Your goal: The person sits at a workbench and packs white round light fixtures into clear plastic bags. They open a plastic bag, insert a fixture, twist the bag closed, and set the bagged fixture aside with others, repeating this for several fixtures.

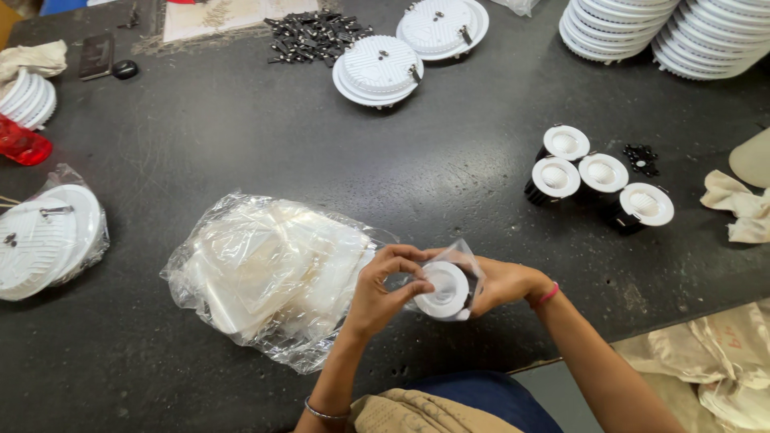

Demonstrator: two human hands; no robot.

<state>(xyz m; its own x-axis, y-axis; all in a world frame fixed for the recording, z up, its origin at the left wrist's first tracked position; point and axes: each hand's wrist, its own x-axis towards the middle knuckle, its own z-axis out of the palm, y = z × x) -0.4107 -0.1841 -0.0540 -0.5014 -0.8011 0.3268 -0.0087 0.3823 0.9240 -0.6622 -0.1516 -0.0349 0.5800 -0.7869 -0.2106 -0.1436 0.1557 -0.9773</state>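
Near the table's (241, 136) front edge, left hand (383, 290) and right hand (499, 282) together grip a small white round lamp (442, 290) half inside a clear bag (463, 258); a pile of clear bags (269, 273) lies just left, four similar lamps (597, 178) farther right

I see even, soft daylight, sharp focus. Glare on bags (269, 273) left of hands; pale sheen on table (449, 172) beyond; faint shadows; slight edge bending.
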